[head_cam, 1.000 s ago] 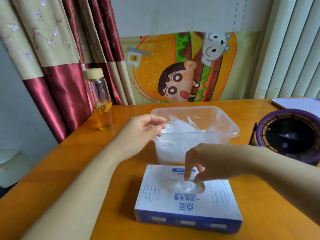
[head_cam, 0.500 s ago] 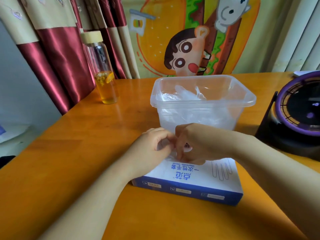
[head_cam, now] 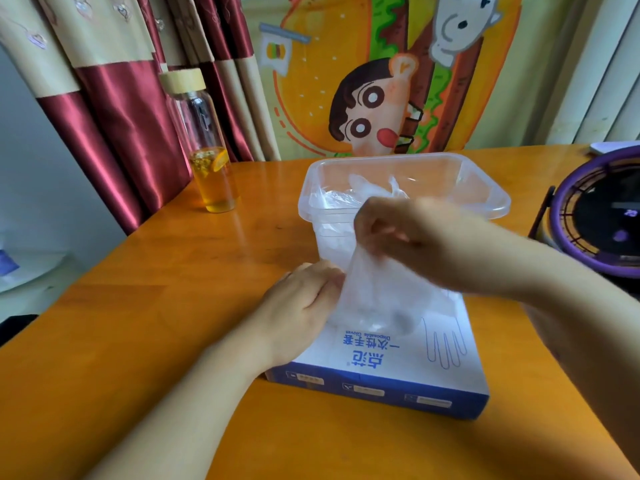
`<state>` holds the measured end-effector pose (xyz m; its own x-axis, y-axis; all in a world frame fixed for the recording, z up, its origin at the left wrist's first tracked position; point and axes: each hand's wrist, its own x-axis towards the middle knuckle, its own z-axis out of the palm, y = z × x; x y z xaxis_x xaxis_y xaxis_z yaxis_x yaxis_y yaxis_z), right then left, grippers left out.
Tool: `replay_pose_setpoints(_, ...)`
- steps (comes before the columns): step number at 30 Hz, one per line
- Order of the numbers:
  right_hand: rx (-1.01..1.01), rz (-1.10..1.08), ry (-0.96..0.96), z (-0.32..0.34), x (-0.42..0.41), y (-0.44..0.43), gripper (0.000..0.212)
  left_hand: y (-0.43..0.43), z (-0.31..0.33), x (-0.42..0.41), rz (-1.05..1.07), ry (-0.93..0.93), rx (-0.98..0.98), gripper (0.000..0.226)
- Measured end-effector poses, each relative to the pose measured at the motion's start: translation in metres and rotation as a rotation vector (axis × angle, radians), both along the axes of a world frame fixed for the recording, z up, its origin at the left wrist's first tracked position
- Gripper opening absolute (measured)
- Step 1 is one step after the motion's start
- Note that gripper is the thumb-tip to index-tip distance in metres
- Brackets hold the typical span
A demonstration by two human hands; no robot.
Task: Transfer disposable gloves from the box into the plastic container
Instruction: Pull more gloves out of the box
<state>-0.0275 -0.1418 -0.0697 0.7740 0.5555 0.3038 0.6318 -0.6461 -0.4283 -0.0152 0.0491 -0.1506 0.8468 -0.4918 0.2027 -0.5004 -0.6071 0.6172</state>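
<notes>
A clear disposable glove (head_cam: 377, 292) is held stretched above the blue-and-white glove box (head_cam: 398, 372), its top edge pinched in the curled fingers of the right hand (head_cam: 415, 237) and its lower part hanging down to the opening of the box. The left hand (head_cam: 298, 306) is laid on the left end of the box, fingers curled against the glove's edge; whether the glove itself is gripped there cannot be told. Just behind the box, the clear plastic container (head_cam: 485, 188) is seen with crumpled gloves (head_cam: 346, 197) already inside. Everything is set on an orange wooden table (head_cam: 173, 271). A glass bottle (head_cam: 207, 143) of yellow liquid is stood to the left, a round purple-rimmed device (head_cam: 595, 216) to the right, with red curtains (head_cam: 114, 98) and a cartoon poster (head_cam: 374, 98) behind.
</notes>
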Motion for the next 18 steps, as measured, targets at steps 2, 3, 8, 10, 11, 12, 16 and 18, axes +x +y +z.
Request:
replay_pose_setpoints(2,0.186,-0.048,-0.102,0.007,0.003,-0.006,0.019,0.001,0.0,-0.005,-0.014,0.034,-0.036,0.058)
replay_pose_setpoints(3,0.248,-0.069,-0.126,0.008,0.005,-0.009,0.016,0.001,0.003,-0.004,-0.01,0.093,-0.089,0.055)
replay_pose_setpoints(8,0.517,-0.241,-0.111,0.004,0.018,-0.018,0.011,0.0,0.027,0.008,0.074,0.174,-0.365,0.071)
replay_pose_setpoints(10,0.629,-0.292,-0.06,0.004,0.021,-0.021,0.012,-0.003,0.038,0.014,0.097,0.126,-0.412,0.09)
replay_pose_setpoints(11,0.686,-0.31,-0.022,0.003,0.023,-0.022,0.012,-0.007,0.046,0.009,0.054,0.047,-0.357,0.098)
replay_pose_setpoints(12,0.742,-0.323,0.024,0.002,0.025,-0.024,0.012,-0.014,0.054,0.005,0.047,-0.02,-0.302,0.105)
replay_pose_setpoints(16,0.968,-0.316,0.221,0.001,0.029,-0.024,0.007,-0.04,0.08,0.013,0.067,-0.107,-0.23,0.091)
replay_pose_setpoints(18,1.03,-0.31,0.261,0.002,0.032,-0.027,0.005,-0.053,0.089,0.028,0.114,-0.127,-0.23,0.053)
